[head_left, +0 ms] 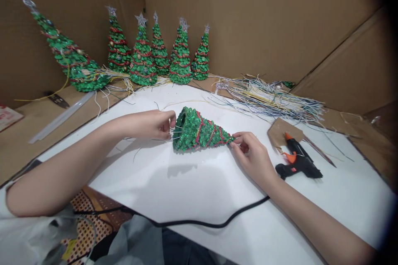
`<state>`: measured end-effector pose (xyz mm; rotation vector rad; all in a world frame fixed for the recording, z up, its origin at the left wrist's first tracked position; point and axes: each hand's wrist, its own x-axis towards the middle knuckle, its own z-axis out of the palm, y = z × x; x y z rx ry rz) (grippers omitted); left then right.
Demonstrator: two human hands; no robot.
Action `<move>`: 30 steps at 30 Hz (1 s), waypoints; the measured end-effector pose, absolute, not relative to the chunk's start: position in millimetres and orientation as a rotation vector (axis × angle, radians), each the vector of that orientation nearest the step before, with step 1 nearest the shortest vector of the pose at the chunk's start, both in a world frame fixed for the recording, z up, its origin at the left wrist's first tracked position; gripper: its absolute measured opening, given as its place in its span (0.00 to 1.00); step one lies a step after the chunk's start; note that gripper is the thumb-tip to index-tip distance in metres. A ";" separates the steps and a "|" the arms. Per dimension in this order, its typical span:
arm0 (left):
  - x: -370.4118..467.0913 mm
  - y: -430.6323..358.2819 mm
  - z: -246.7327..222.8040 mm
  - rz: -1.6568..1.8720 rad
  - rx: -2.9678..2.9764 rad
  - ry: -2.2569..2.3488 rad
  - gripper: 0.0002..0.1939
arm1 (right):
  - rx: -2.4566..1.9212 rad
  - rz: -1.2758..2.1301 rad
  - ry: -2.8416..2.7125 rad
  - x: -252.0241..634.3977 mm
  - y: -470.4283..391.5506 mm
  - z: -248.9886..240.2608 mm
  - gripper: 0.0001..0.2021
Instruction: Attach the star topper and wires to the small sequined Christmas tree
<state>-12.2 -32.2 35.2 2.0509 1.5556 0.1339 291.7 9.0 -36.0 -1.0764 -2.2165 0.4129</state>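
A small green Christmas tree point(200, 131) with red garland is held on its side above the white board, its base to the left and its tip to the right. My right hand point(250, 151) pinches the tip between thumb and fingers. At the hollow base, my left hand point(157, 125) is closed on thin white wires point(176, 133) that run into the opening. How far the wires reach inside is hidden.
Several finished trees with clear stars point(141, 20) stand along the cardboard wall. A pile of loose wires point(267, 97) lies at the back right. A black glue gun point(300, 157) rests right of my right hand, its black cord point(217, 225) crossing the board's front. A clear strip point(62, 118) lies left.
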 end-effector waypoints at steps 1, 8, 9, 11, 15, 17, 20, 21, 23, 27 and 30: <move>-10.9 -32.3 34.5 0.130 2.066 1.563 0.10 | -1.080 0.412 -2.217 291.7 8.9 -35.8 0.04; -12.0 -28.6 37.4 0.208 2.044 1.654 0.06 | -1.088 0.409 -2.208 291.8 8.4 -35.8 0.04; -12.7 -27.2 37.8 0.213 2.046 1.671 0.05 | -1.085 0.401 -2.204 291.8 8.3 -36.0 0.04; -13.8 -24.3 38.3 0.219 2.061 1.719 0.04 | -1.079 0.381 -2.202 291.8 8.2 -36.5 0.04; -16.1 -21.2 39.5 0.249 2.115 1.903 0.10 | -1.066 0.317 -2.222 292.4 7.6 -38.3 0.04; -17.8 -21.4 41.4 0.221 2.106 1.919 0.12 | -1.065 0.286 -2.241 292.9 7.1 -38.9 0.04; -20.6 -23.0 45.3 0.116 2.013 1.722 0.11 | -1.078 0.250 -2.263 293.4 5.9 -38.6 0.05; -21.6 -23.6 46.5 0.095 1.984 1.649 0.10 | -1.080 0.239 -2.267 293.5 5.6 -38.3 0.05; -23.6 -24.6 48.6 0.088 1.955 1.548 0.12 | -1.079 0.222 -2.277 293.8 5.1 -37.9 0.05; -25.8 -25.9 51.3 0.075 1.886 1.432 0.14 | -1.065 0.206 -2.282 294.0 4.9 -37.8 0.05; -23.6 -26.0 52.1 0.100 1.788 1.356 0.12 | -1.071 0.200 -2.286 293.3 4.7 -37.6 0.04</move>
